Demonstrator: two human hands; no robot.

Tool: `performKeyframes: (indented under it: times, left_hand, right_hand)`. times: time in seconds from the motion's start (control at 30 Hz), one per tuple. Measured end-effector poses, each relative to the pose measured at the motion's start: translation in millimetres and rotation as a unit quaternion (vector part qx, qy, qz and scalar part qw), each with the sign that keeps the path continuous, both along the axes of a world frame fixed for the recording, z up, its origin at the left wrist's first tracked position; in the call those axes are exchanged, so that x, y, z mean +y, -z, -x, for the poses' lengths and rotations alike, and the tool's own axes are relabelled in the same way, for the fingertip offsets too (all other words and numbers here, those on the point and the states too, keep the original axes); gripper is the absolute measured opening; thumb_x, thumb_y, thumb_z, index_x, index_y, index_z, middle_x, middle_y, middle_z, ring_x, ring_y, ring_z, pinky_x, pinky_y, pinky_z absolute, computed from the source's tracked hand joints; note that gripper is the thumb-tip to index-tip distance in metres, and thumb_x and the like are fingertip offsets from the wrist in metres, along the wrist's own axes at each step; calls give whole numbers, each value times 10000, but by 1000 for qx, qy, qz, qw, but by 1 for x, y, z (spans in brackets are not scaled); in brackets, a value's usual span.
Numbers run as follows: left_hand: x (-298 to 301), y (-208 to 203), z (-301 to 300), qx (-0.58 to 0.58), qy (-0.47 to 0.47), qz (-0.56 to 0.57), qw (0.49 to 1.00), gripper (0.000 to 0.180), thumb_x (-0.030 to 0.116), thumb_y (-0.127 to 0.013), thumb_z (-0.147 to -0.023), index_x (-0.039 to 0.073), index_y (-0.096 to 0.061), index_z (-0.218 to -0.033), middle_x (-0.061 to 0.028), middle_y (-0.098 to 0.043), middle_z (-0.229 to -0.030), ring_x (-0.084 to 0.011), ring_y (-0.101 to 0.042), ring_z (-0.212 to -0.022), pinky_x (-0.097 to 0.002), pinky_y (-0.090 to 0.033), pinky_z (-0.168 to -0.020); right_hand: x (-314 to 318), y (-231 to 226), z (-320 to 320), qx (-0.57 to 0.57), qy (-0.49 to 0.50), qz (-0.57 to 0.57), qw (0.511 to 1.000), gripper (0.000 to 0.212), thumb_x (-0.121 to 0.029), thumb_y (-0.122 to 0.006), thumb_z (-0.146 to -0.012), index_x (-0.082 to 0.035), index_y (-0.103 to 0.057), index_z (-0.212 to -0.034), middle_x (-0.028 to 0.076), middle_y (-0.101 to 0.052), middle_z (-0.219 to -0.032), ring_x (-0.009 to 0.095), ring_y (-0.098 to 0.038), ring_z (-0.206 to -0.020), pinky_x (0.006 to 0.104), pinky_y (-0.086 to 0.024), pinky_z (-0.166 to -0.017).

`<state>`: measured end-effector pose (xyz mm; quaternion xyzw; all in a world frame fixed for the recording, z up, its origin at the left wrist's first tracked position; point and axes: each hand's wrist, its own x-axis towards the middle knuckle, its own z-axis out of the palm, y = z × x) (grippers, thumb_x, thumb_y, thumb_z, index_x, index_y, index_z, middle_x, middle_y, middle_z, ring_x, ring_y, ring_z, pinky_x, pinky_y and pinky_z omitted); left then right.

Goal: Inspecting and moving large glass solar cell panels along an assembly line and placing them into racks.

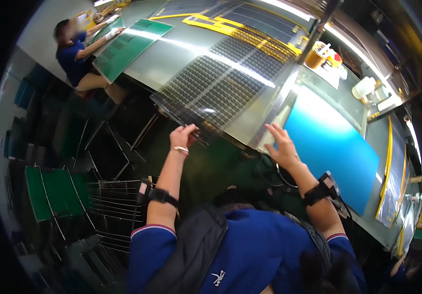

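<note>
My left hand [185, 136] is closed in a pinch on the near edge of a dark, see-through sheet [221, 81] printed with a dense grid. This sheet lies on the grey tabletop [147, 66], its near edge reaching past the table's front. My right hand [284, 146] has its fingers apart and nothing in its grasp. It hovers by the left edge of a smooth bright blue sheet [333, 152]; whether the fingertips touch the surface there I cannot tell.
Yellow-edged dark sheets [265, 22] lie at the back. At the far left a co-worker [74, 54] handles a green panel [130, 49]. A brown tub [317, 55] and white containers [364, 88] stand at the back right. Wire racks [115, 201] and a green board [54, 193] are at my left.
</note>
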<state>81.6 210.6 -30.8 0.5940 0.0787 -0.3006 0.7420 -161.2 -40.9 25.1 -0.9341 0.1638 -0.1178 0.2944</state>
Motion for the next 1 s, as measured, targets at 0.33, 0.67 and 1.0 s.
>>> performKeyframes:
  times: [0.33, 0.67, 1.0]
  left_hand:
    - [54, -65, 81, -8, 122, 108, 987, 505, 323, -738, -823, 38, -543, -1192, -103, -657, -1059, -196, -654, -934, -360, -556, -775]
    - [43, -18, -47, -238, -24, -141, 961, 1122, 317, -839, -749, 72, -51, -1510, -192, -354, -1441, -259, -404, -1299, -404, -301, -1091]
    - [-79, -57, 62, -12, 424, -57, 904, 257, 125, -619, -913, 35, -578, -1150, -33, -645, -882, -124, -609, -681, -252, -489, -578]
  right_hand:
    - [96, 6, -68, -51, -100, 75, 991, 573, -19, -610, -820, -196, -516, -1356, 218, -567, -1263, 426, -562, -1143, 412, -472, -975]
    - [-10, -64, 67, -287, 166, -652, 682, 453, -346, -517, -982, -128, -420, -1366, 150, -610, -1203, 332, -672, -967, 436, -597, -741]
    - [-39, -10, 352, -340, 452, -595, 571, 300, -248, -487, -1000, -115, -499, -1269, 153, -642, -1151, 300, -681, -946, 421, -612, -748]
